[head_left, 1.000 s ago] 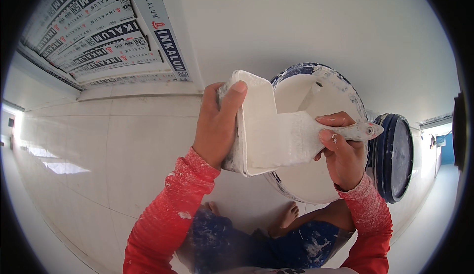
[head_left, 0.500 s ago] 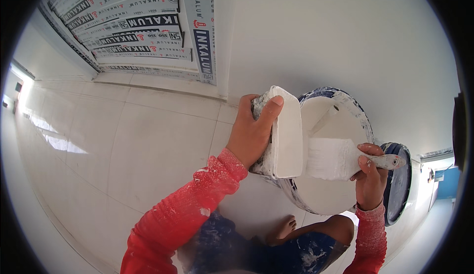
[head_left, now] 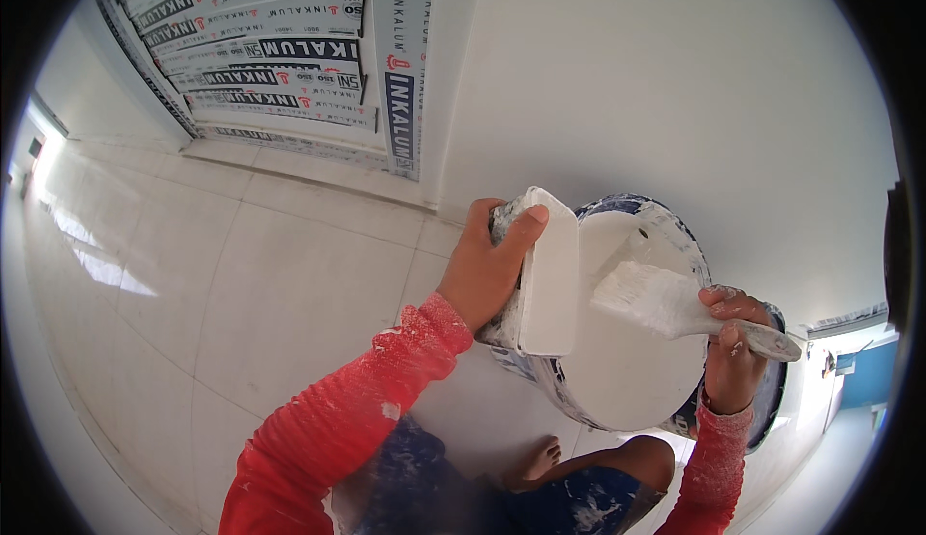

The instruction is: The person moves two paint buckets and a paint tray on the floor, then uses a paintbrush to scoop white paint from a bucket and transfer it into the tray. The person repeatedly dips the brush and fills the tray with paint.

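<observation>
A left hand (head_left: 487,270) clamps a stiff, putty-slick trowel (head_left: 550,279) by its edge over the bucket (head_left: 675,246), while the right hand (head_left: 730,356) grips a scraper (head_left: 675,305) handle.

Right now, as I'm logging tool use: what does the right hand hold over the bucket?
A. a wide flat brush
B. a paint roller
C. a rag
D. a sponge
A: the right hand grips a wide flat brush, bristles white, over the white-filled bucket.

One bucket (head_left: 627,381) of white paint, one flat trowel (head_left: 550,284), one putty knife (head_left: 675,305). Two hands, left (head_left: 487,270) and right (head_left: 730,352). One bare foot (head_left: 536,462).
</observation>
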Available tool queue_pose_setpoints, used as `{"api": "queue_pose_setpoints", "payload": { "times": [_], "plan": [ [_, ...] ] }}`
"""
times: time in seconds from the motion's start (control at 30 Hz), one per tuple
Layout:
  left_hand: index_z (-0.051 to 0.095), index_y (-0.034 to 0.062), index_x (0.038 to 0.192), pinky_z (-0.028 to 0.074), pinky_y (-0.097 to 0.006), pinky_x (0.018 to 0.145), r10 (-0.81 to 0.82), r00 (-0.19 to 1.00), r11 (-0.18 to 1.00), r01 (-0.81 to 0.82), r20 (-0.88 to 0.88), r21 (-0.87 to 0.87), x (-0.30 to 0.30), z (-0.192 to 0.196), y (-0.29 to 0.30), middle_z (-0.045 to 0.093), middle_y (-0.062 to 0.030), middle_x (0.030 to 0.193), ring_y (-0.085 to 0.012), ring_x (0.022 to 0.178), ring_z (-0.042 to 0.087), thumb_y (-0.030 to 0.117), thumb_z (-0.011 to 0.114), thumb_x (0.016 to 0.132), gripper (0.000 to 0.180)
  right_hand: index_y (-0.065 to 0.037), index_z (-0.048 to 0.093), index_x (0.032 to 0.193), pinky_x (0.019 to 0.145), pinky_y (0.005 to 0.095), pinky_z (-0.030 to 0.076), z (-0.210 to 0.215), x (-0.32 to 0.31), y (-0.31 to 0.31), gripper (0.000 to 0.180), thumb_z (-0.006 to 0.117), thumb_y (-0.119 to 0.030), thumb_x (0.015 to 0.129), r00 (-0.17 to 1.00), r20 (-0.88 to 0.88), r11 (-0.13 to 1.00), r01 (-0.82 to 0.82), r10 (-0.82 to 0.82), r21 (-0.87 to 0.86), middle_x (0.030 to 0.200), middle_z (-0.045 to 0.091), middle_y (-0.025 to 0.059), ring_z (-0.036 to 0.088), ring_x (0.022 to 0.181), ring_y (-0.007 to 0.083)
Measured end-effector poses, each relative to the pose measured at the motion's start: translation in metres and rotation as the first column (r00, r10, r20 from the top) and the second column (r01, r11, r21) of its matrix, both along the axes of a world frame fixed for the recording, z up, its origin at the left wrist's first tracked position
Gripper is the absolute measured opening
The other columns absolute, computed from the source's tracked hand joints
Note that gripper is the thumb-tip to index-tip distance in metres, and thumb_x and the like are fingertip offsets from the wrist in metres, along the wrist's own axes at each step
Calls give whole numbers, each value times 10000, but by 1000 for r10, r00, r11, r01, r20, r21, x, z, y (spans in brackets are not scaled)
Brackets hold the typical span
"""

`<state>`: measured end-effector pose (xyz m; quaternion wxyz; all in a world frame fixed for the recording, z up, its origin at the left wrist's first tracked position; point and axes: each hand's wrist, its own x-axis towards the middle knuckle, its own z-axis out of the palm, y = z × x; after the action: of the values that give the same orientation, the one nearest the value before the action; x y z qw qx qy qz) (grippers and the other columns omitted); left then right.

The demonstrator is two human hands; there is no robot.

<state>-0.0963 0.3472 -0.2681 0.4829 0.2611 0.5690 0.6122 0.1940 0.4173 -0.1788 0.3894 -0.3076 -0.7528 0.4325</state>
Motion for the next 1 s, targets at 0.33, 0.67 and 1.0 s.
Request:
{"api": "queue_pose_setpoints", "payload": {
  "times": [0.33, 0.67, 1.0],
  "plan": [
    [447, -76, 1302, 513, -326, 872, -30, 999, 999, 30, -23, 14, -2, 0, 2, 613, -182, 1088, -221, 986, 621, 615, 638, 904, 820, -24, 623, 1019, 1061, 401, 442, -33, -54, -4, 189, 663, -14, 835, 971, -133, 931, -232, 201, -282, 1200, 687, 182, 615, 1204, 272],
    [457, -79, 1275, 523, -310, 831, -59, 998, 998, 60, -18, 35, -4, -1, 5, 609, -167, 1058, -203, 959, 622, 597, 654, 901, 797, -36, 631, 953, 968, 324, 460, -53, -41, -1, 131, 622, -1, 827, 969, -236, 751, -213, 79, -625, 994, 666, 73, 601, 1235, 241],
    [437, -101, 1271, 532, -313, 798, -44, 998, 998, 45, -41, 39, -3, 2, 3, 607, -170, 1031, -196, 920, 627, 598, 658, 900, 822, -50, 632, 920, 833, 254, 450, -54, -29, -9, 145, 725, -52, 808, 974, -226, 812, -117, -19, -572, 870, 651, 40, 639, 1094, 186]
  ]
}}
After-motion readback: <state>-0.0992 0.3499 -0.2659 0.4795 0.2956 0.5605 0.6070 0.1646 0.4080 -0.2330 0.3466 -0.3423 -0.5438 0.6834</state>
